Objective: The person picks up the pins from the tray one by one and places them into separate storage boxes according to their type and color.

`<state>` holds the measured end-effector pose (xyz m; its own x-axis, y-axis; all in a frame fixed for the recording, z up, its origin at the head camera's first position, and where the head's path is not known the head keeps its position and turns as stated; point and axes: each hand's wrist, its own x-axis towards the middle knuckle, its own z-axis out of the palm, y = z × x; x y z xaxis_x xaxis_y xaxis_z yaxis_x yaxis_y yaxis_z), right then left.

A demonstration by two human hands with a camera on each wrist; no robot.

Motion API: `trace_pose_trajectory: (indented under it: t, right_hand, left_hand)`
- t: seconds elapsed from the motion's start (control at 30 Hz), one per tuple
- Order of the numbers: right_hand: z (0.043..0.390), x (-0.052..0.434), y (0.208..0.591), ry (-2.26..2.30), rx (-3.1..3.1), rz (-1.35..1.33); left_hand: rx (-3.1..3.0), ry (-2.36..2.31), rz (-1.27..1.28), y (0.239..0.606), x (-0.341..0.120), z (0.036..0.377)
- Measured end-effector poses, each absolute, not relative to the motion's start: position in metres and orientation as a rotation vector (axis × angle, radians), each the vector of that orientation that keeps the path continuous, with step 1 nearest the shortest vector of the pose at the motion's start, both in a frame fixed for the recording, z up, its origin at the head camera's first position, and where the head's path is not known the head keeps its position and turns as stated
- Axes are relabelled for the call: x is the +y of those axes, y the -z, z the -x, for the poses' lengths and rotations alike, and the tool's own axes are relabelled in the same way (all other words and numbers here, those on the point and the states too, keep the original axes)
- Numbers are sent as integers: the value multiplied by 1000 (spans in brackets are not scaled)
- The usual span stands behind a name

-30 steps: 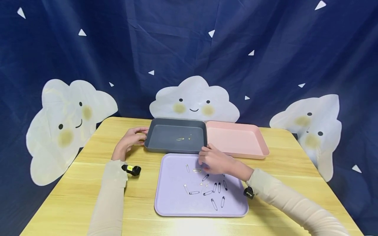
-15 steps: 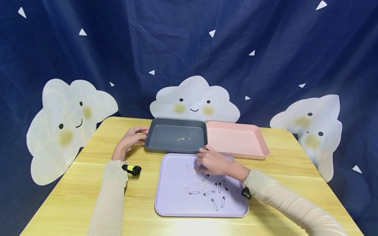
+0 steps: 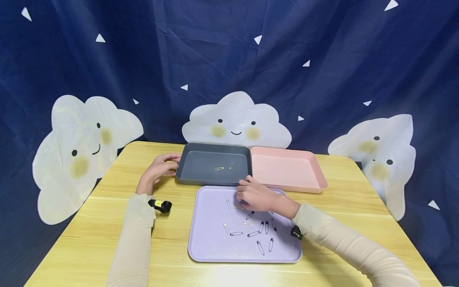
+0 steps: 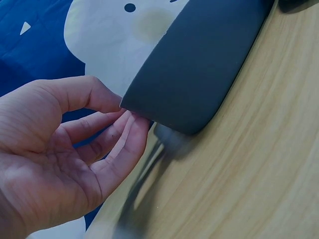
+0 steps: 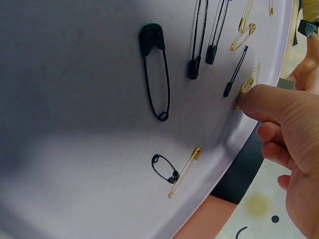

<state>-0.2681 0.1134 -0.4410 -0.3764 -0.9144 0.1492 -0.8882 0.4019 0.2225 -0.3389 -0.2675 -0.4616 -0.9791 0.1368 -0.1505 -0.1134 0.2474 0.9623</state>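
Note:
At the far left, my left hand [image 3: 159, 167] holds the left rim of the dark grey tray [image 3: 213, 183], its thumb and fingertips meeting at the edge in the left wrist view. My right hand [image 3: 259, 196] is low over the back of the lilac tray [image 3: 208, 249], fingers curled. Its thumb and fingertips pinch at a gold safety pin [image 5: 247, 84], partly covered by the thumb. Several black safety pins [image 5: 157, 74] and other gold safety pins [image 5: 187, 172] lie scattered on the lilac tray. Inside the grey tray lies a gold safety pin [image 3: 219, 168] with small gold pieces beside it.
A pink tray [image 3: 287, 169] stands against the grey tray's right side, behind the lilac tray. All three rest on a wooden table [image 3: 172, 247]. A dark blue curtain [image 3: 229, 56] with printed clouds hangs at the back.
My right hand has shifted slightly left across the lilac tray, onto the gold safety pins near its back edge. The left hand stays at the grey tray.

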Motion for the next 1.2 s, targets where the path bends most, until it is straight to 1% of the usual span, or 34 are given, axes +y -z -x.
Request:
trace_pose_trajectory:
  t: [1.2]
  right_hand:
    - [277,105,442,142,-2494,-1640]
  left_hand:
    - [2320,-1793,-20,459,-267,338]
